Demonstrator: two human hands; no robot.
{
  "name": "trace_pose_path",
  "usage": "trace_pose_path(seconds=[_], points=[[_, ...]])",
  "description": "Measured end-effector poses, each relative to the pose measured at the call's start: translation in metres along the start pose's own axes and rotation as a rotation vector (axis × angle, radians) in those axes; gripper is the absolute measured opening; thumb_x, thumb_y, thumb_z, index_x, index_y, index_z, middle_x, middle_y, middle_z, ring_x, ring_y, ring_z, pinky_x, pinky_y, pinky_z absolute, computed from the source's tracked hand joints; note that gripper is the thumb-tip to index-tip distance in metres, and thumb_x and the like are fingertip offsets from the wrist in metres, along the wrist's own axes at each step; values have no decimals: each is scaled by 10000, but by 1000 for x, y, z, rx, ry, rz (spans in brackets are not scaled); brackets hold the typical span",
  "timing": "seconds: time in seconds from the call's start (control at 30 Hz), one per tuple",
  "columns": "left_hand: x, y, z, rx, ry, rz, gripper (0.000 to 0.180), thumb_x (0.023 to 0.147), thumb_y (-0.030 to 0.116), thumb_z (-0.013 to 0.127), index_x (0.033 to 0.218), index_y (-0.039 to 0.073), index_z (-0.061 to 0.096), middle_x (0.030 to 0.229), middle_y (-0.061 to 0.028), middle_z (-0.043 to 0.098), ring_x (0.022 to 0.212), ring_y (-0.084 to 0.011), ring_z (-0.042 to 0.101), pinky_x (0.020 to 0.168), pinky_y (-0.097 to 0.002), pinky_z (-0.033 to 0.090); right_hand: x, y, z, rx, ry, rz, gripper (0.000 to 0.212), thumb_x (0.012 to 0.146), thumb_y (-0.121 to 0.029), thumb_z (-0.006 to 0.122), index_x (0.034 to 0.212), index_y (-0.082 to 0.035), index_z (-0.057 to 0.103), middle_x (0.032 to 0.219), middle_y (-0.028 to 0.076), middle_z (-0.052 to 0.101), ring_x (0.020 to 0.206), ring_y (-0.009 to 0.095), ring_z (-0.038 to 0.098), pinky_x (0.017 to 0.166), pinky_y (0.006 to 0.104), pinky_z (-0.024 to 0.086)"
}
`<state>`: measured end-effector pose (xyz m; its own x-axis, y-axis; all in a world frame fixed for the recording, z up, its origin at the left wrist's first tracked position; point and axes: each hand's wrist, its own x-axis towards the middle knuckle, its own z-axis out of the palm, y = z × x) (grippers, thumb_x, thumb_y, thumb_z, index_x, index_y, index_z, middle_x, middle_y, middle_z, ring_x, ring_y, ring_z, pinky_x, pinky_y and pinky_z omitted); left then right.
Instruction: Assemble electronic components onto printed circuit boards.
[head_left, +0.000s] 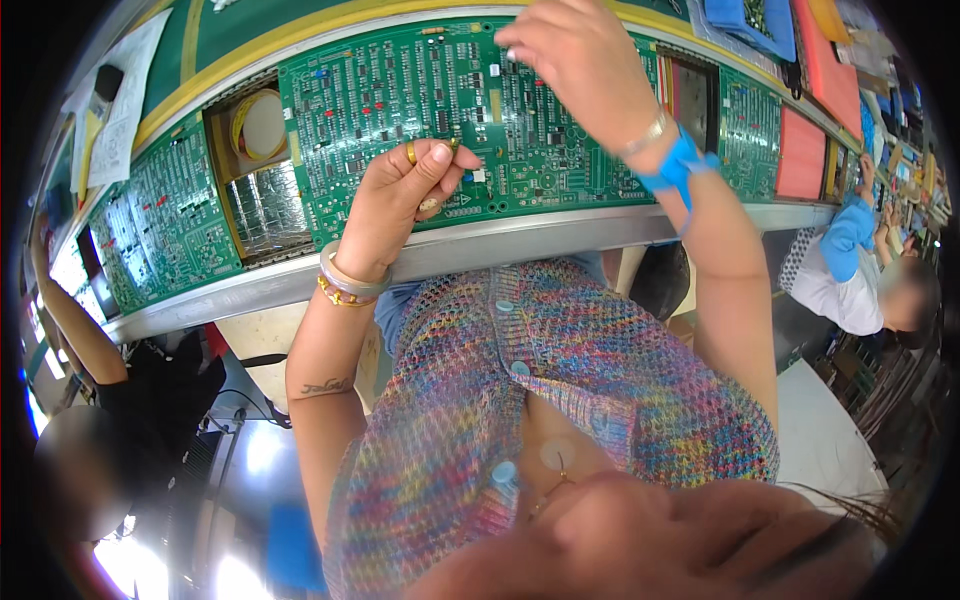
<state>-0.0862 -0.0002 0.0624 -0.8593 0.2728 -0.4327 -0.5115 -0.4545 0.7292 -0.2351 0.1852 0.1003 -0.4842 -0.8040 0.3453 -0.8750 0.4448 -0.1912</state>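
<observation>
A large green circuit board, crowded with small parts, lies in front of me on the metal-edged line. My left hand is above its near half, thumb and forefinger pinched together. A small part seems to show at the fingertips, and pale bits show under the curled fingers, too small to name. Beside these fingers a small white connector is on the board. My right hand reaches over the board's far edge, fingers drawn together and pointing left; what they hold, if anything, I cannot make out. A blue band circles that wrist.
Further circuit boards lie left and right along the line. A tape roll sits in the gap to the left. A metal rail runs along the near edge. At far right stands a blue bin. Other people work at both sides.
</observation>
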Motion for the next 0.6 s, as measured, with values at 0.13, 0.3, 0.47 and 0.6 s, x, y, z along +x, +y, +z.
trace_pose_path(seconds=[0.13,0.3,0.47,0.6], points=[[-3,0,2,4,-13,38,315,980,283,496,928,16,652,656,52,469,520,-23,312,456,-182,220,-16,-44,-8,441,-53,109,161,756,-148,689,903,-86,674,849,50,614,824,247,559,740,353,446],[-9,2,4,239,-18,29,345,991,311,464,922,23,642,661,45,474,515,-30,311,454,-188,228,-27,-61,-5,640,-116,196,126,759,-136,690,862,-73,653,838,50,605,790,248,541,725,360,437],[-12,14,6,-200,84,-61,299,997,235,399,1081,-3,559,793,-8,502,566,-48,355,453,-187,253,-38,-49,4,421,-38,217,111,734,-141,690,815,-92,633,804,34,583,787,251,529,705,366,441],[-14,13,-8,-352,68,-99,294,988,173,372,1191,-22,458,873,-36,485,612,-51,367,436,-176,260,-48,-44,13,249,-74,197,134,749,-98,686,866,-73,627,850,45,597,813,250,540,716,355,438]])
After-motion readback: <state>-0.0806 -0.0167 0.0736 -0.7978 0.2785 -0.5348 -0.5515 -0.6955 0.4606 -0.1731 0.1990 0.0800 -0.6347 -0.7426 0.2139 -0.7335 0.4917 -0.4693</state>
